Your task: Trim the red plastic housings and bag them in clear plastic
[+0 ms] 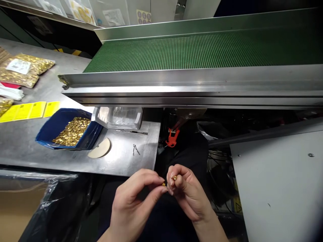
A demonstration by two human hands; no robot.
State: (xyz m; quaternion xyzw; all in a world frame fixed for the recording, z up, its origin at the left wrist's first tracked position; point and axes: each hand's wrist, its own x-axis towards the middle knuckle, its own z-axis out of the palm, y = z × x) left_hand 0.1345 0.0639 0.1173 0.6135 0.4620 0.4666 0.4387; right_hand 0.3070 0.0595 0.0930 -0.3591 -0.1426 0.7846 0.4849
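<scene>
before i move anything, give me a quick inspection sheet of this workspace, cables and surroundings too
Surface: grey metal table, with things spread over it.
Job's things: small gold-coloured piece in the left hand, second gold-coloured piece in the right; blue bin holds many gold-coloured bits.
Clutter: cream part-disc beside the bin, thin dark tool, small silver items, yellow labels.
Hands: left hand and right hand each pinch a piece, fingertips close together.
Cables: dark wires, low beside the white panel; routing unclear.
Surroundings: green conveyor belt ahead.
</scene>
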